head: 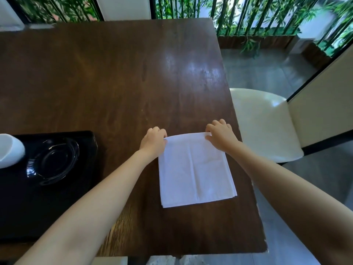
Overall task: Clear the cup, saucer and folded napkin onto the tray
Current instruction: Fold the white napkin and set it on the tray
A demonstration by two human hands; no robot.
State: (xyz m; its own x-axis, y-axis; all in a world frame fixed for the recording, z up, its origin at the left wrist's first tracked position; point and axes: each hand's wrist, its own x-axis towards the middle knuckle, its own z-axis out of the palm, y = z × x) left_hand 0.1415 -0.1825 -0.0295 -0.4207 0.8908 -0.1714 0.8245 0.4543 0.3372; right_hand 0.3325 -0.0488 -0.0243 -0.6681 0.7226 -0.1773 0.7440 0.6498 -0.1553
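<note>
A white folded napkin (195, 171) lies flat on the dark wooden table (114, 83), near its right edge. My left hand (153, 141) pinches the napkin's far left corner. My right hand (219, 134) pinches its far right corner. To the left sits a black tray (47, 211). A black saucer (54, 161) rests on the tray. A white cup (8, 151) stands on the tray at the frame's left edge, partly cut off.
A cream chair (267, 123) stands close to the table's right edge. Beyond the table's far side are green bamboo stalks (248, 16) and a wooden planter. Grey floor shows to the right.
</note>
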